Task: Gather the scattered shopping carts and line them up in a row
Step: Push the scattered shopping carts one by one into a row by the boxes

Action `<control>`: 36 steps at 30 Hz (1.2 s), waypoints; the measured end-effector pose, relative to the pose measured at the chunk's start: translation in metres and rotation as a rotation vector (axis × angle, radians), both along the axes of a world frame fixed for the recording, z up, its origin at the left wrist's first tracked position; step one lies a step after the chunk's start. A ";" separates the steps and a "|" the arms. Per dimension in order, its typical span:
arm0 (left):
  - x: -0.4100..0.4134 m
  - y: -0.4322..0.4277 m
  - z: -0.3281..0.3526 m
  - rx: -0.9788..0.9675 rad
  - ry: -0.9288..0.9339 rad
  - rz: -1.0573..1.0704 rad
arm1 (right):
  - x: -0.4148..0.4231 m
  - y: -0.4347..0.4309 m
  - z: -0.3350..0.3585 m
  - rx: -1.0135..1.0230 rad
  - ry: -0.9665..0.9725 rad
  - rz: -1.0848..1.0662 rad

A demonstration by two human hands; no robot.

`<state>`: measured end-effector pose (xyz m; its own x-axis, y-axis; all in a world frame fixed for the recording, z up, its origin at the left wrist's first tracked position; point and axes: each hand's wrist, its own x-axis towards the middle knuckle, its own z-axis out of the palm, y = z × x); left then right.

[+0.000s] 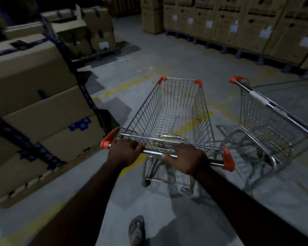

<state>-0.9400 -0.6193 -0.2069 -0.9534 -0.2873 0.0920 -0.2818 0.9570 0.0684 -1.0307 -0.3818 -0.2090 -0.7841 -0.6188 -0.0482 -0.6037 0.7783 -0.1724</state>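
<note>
Both hands are wrapped around the metal handle bar [156, 153] of the near shopping cart [169, 110]. The left hand [125, 150] grips it close to the orange end cap [108, 139] at about 9 o'clock from the bar's middle, and the right hand [186, 159] grips it toward 3 o'clock, short of the other orange cap [228, 159]. The two hands are apart, with bare bar between them.

At 9 to 11 o'clock in the view, stacked cardboard boxes [36, 96] bound with dark blue straps stand on the grey concrete floor [142, 61]. The near shopping cart sits at the centre, its wire basket empty and pointing toward 12 o'clock, with orange corners at its far rim. Worn yellow floor markings [128, 85] show through and beside the basket.

At 3 o'clock, just beside the first cart, stands a second shopping cart [267, 132], turned at an angle so its handle runs from 12 toward 4 o'clock. Whether the two carts touch is unclear. Along 1 to 2 o'clock, a row of tall cartons [247, 23] with white labels stands on pallets. At 6 o'clock, a sandalled foot [137, 231] is on the floor.
</note>
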 end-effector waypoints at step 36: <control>0.271 0.259 0.052 0.758 -0.467 0.728 | 0.138 0.159 0.015 0.157 -0.069 0.599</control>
